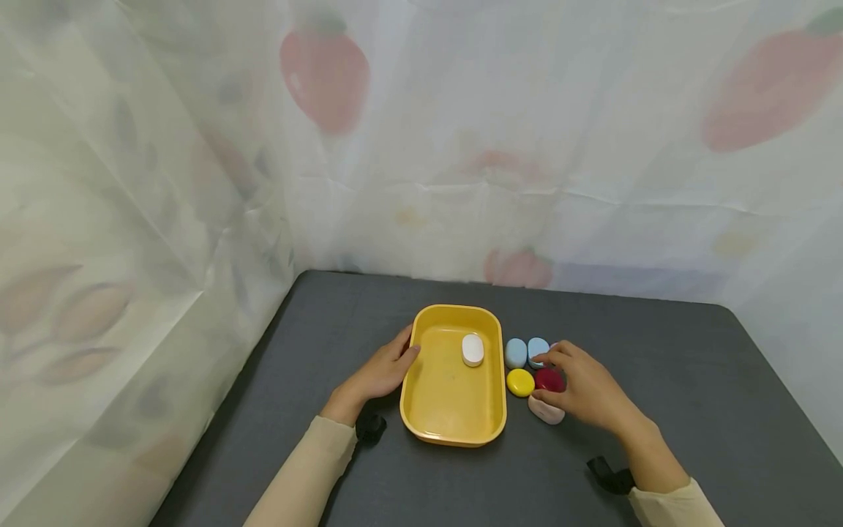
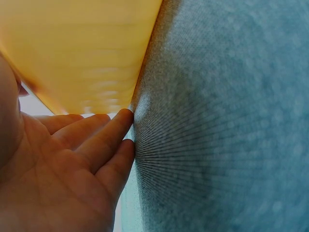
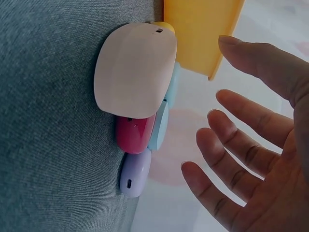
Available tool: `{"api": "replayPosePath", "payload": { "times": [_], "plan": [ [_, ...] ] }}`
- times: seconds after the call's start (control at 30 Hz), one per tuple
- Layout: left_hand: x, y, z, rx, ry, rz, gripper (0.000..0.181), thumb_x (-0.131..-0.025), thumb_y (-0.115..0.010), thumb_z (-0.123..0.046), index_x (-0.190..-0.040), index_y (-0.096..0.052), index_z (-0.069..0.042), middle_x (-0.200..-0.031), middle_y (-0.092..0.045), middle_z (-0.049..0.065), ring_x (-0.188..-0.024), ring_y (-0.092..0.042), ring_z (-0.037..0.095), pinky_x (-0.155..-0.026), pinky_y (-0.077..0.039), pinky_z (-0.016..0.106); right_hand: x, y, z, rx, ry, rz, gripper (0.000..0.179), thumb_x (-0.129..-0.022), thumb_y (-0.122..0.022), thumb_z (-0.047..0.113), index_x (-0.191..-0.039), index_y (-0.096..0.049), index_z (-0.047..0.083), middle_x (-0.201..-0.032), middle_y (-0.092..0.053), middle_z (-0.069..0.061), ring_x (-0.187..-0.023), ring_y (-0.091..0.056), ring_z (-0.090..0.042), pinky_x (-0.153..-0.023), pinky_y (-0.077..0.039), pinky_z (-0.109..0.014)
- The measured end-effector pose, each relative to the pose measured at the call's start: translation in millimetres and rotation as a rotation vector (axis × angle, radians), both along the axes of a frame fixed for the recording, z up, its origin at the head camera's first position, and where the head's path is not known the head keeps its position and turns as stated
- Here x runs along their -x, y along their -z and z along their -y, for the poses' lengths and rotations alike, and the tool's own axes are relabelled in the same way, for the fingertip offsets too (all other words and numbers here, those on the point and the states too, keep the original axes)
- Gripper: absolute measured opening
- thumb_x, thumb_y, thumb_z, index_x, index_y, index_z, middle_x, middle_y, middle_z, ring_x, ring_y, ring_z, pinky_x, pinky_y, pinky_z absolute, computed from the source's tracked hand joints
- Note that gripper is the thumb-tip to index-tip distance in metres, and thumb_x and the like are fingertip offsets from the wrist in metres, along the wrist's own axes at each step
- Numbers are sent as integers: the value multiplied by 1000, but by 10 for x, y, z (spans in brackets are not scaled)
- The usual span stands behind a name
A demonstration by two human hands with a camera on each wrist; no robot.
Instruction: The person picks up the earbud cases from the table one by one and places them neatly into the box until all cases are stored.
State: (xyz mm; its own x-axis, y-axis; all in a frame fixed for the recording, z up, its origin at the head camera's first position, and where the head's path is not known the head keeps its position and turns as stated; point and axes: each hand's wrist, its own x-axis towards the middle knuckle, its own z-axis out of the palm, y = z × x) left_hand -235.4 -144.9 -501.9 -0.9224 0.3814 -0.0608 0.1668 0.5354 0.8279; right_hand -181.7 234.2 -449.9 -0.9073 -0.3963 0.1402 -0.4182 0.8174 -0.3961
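Crimson case (image 1: 549,379) is looking light, stiff and glossy, possibly slipping under loose fingertips, so we are favouring a pinch across its rounded sides. It is lying beneath the right hand (image 1: 589,388), between thumb and forefinger from the head view, with the pale pink case (image 1: 546,414) under the thumb and the yellow case (image 1: 520,383) on the side toward the left hand (image 1: 380,373); we are seeing the right fingers spread, pinching nothing. Left fingers are resting mostly straight along the outer wall of the yellow tray (image 1: 454,406), and we are not managing to tell how firmly they are pressing.
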Motion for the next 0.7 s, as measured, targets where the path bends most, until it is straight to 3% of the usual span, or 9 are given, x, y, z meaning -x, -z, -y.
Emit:
{"api": "replayPosePath", "payload": {
  "times": [0.33, 0.7],
  "plan": [
    [11, 11, 2, -5, 1, 5, 60, -113, -41, -39, -167, -19, -26, -165, -40, 4, -138, -53, 23, -115, -43, 50, -37, 33, -37, -27, 21, 36, 51, -82, -89, 37, -124, -74, 12, -113, -63, -5, -92, -58, -19, -75, -53, -37],
    [5, 6, 6, 9, -12, 16, 60, -113, -41, -39, -168, -19, -27, -167, -36, 3, -146, -47, 24, -119, -39, 51, -32, 68, -80, -47, -11, 82, 53, -79, -91, 37, -123, -74, 13, -109, -63, 0, -91, -58, -16, -82, -55, -43]
  ]
}}
